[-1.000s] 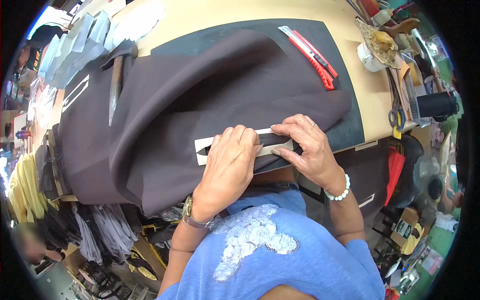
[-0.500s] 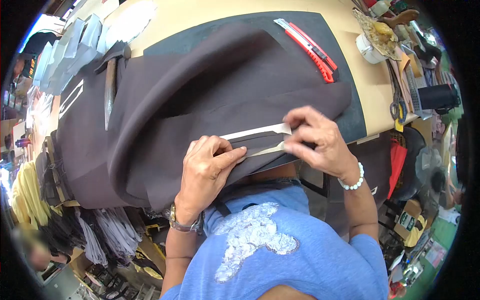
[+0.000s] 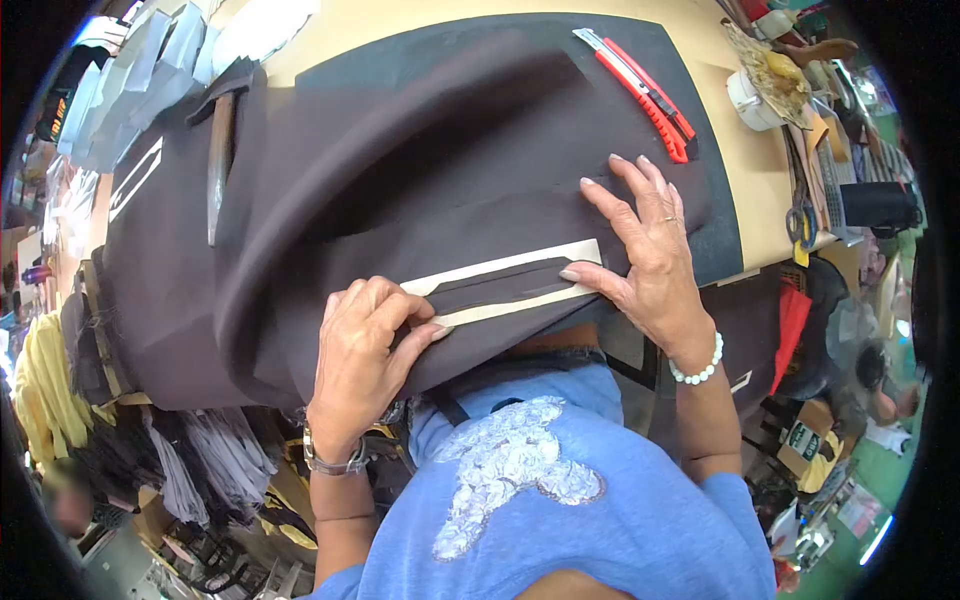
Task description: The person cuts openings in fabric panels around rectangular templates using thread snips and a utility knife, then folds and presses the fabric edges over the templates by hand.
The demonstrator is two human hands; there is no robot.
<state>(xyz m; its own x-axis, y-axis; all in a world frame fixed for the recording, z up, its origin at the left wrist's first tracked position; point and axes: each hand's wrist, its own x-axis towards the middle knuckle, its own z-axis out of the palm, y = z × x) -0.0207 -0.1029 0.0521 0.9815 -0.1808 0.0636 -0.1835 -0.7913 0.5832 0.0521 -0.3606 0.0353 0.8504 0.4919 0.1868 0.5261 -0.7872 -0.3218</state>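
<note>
Dark brown fabric (image 3: 420,200) lies over the table, with a large raised fold curving across it. Near its front edge is a pale rectangular frame (image 3: 500,262) around a slot, dark fabric showing inside. My left hand (image 3: 365,350) is at the frame's left end, fingers bent, thumb and fingertips pinching the pale strip there. Resting its thumb on the right end, my right hand (image 3: 650,250) has its other fingers spread above the fabric.
A red utility knife (image 3: 640,95) lies on the dark mat (image 3: 715,210). A hammer (image 3: 220,165) rests at the left. Scissors (image 3: 800,225) and a white cup (image 3: 750,100) are at the right. Folded light-blue pieces (image 3: 130,90) stand at the back left.
My left hand has moved left along the pale frame to its left end, uncovering the middle. My right hand has spread its fingers, with the thumb still at the right end.
</note>
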